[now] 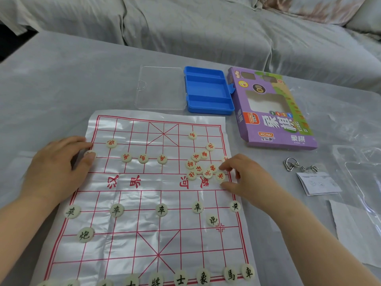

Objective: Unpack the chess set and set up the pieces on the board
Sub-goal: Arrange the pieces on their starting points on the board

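Setup appears half complete: black pieces (161, 209) stand placed on the near board (144, 223) half, red pieces (199, 169) mostly lie heaped far right, where right hand (245, 178) fingers (225, 165) pinch one; left hand (59, 164) pinches another at the left edge.

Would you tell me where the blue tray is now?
In the head view, the blue tray lies beyond the far edge of the board, right of centre, between the clear lid on its left and the purple box on its right.
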Motion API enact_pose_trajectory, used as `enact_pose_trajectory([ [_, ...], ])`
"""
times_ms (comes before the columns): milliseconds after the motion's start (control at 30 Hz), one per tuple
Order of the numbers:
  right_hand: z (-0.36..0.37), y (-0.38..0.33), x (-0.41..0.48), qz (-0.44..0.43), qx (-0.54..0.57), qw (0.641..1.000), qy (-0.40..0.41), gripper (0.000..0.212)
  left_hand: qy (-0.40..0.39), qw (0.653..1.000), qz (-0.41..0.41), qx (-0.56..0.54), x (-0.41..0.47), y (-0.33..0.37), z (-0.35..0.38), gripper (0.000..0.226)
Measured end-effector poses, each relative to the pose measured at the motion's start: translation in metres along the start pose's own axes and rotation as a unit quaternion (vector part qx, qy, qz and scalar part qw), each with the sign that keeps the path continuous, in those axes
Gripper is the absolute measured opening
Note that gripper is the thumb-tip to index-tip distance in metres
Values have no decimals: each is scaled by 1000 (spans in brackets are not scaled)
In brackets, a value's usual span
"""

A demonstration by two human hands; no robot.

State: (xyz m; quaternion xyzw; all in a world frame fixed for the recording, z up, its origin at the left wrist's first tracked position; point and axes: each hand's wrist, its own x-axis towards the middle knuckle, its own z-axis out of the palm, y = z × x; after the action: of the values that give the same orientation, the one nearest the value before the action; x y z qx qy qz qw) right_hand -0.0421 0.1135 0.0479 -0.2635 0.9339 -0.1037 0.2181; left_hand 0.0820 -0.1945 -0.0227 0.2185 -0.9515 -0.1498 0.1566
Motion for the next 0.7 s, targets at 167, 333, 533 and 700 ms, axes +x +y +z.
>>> enact_pose_trajectory([
  [167, 4, -9, 1, 5, 13, 1000, 21, 49, 1, 1000, 0, 3, -1, 4, -3, 77],
  [333, 8, -22, 4, -1, -2, 999, 33, 55, 5, 1000, 1, -2, -1, 5, -4, 77],
  [533, 12, -28, 6, 24, -17, 999, 33, 55, 13, 1000, 4, -10, -1, 4, -2, 76],
  [700, 10, -35, 12, 19, -33, 999, 20, 56, 17, 1000, 8, -7, -1, 4, -2, 75],
])
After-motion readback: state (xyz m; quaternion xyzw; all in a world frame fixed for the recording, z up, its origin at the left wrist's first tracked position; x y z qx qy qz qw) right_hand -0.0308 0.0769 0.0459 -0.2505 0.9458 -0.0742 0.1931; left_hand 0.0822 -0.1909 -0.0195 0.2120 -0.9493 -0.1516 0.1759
